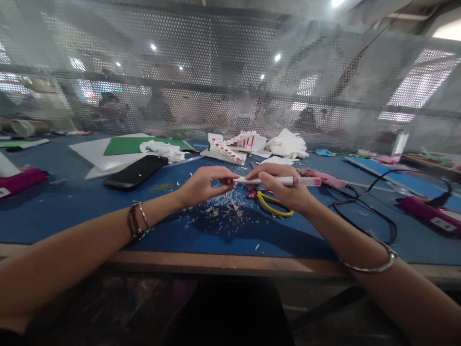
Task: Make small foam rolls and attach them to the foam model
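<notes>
Pen steady between two hands above the blue table

Here it is: your white pen (287, 181) lies nearly level over the blue table (65, 206), translucent pink end pointing right. Your right hand (284, 190) has its fingers closed around the barrel; your left hand (207, 185) pinches narrow at the other end, whether on the pen or something tiny you cannot tell. Right below, pale shavings (234, 211) scatter; a yellow loop (276, 212) lies just under your right hand, a pink tool (333, 180) behind the pen's pink end. Farther out, white card holders (226, 153) carry small reddish pieces in rows, with a heap of white paper (286, 143) beside them. Left, a black phone (136, 173) rests near a green sheet (124, 145). On the right, a magenta power strip (428, 215) takes a black plug, and black cable (394, 233) loops toward your wrist. Room? Mostly bare blue runs from the shavings to the wooden front edge (234, 258), and more opens between phone and left forearm.
</notes>
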`<act>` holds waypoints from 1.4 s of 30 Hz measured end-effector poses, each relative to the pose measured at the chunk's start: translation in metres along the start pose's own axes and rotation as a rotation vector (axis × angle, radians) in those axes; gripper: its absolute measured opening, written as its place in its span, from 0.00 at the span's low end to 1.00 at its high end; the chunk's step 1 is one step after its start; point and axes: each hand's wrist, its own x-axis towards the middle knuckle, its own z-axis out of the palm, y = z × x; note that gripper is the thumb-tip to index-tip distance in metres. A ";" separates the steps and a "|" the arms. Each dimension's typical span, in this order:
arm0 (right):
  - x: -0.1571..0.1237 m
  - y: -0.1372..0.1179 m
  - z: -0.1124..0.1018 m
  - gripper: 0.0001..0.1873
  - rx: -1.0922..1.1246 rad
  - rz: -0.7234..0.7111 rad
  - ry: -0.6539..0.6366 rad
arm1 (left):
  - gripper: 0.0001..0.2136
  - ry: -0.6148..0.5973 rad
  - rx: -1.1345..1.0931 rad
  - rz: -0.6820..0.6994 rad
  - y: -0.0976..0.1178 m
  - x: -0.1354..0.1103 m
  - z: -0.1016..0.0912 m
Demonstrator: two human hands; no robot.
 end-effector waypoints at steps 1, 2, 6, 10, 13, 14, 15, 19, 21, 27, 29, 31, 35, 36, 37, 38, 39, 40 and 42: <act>0.000 0.000 0.000 0.13 -0.002 0.001 0.004 | 0.09 0.003 0.013 0.005 0.000 0.000 0.000; 0.000 0.001 0.000 0.13 -0.003 0.003 0.007 | 0.09 0.003 0.019 0.001 0.000 -0.001 0.000; 0.001 0.001 -0.002 0.13 0.001 0.006 0.034 | 0.09 0.010 -0.006 -0.081 0.001 -0.002 0.000; 0.000 0.000 -0.002 0.14 0.027 0.010 0.054 | 0.07 0.035 -0.046 -0.143 0.001 -0.002 0.000; 0.000 -0.001 -0.001 0.13 0.081 -0.001 0.075 | 0.07 0.036 -0.069 -0.148 0.001 -0.001 0.000; 0.000 -0.001 -0.001 0.13 0.099 -0.004 0.076 | 0.07 0.034 -0.070 -0.147 0.001 -0.001 0.000; 0.000 0.000 0.000 0.13 0.110 -0.004 0.069 | 0.07 0.031 -0.067 -0.147 0.001 -0.001 0.000; -0.001 0.003 0.001 0.13 0.132 0.042 0.042 | 0.06 0.033 -0.065 -0.153 0.002 -0.002 0.000; 0.000 0.004 0.000 0.13 0.144 0.068 0.071 | 0.06 0.035 -0.084 -0.151 0.002 -0.002 0.000; 0.000 0.002 0.000 0.13 0.156 0.038 0.053 | 0.06 0.042 -0.068 -0.166 0.001 -0.003 0.000; 0.000 0.002 0.000 0.13 0.141 0.046 0.035 | 0.06 0.042 -0.076 -0.178 0.001 -0.003 0.000; 0.000 0.002 -0.001 0.13 0.131 0.061 0.053 | 0.06 0.045 -0.090 -0.184 0.001 -0.003 0.000; 0.000 0.002 -0.001 0.13 0.139 0.050 0.091 | 0.07 0.056 -0.127 -0.194 0.001 -0.003 0.001; 0.000 0.001 -0.001 0.13 0.140 0.044 0.085 | 0.07 0.057 -0.142 -0.194 0.001 -0.003 0.001; 0.000 0.001 -0.001 0.13 0.141 0.042 0.078 | 0.08 0.055 -0.156 -0.193 0.001 -0.002 0.001; 0.000 0.000 -0.001 0.13 0.142 0.045 0.072 | 0.08 0.053 -0.164 -0.193 0.001 -0.002 0.001; 0.000 0.000 -0.001 0.13 0.144 0.053 0.072 | 0.09 0.052 -0.167 -0.194 0.001 -0.002 0.001; 0.000 0.000 -0.001 0.13 0.147 0.062 0.079 | 0.09 0.049 -0.163 -0.194 0.001 -0.002 0.001; 0.000 -0.001 0.000 0.13 0.152 0.075 0.102 | 0.09 0.047 -0.139 -0.191 0.000 -0.003 0.001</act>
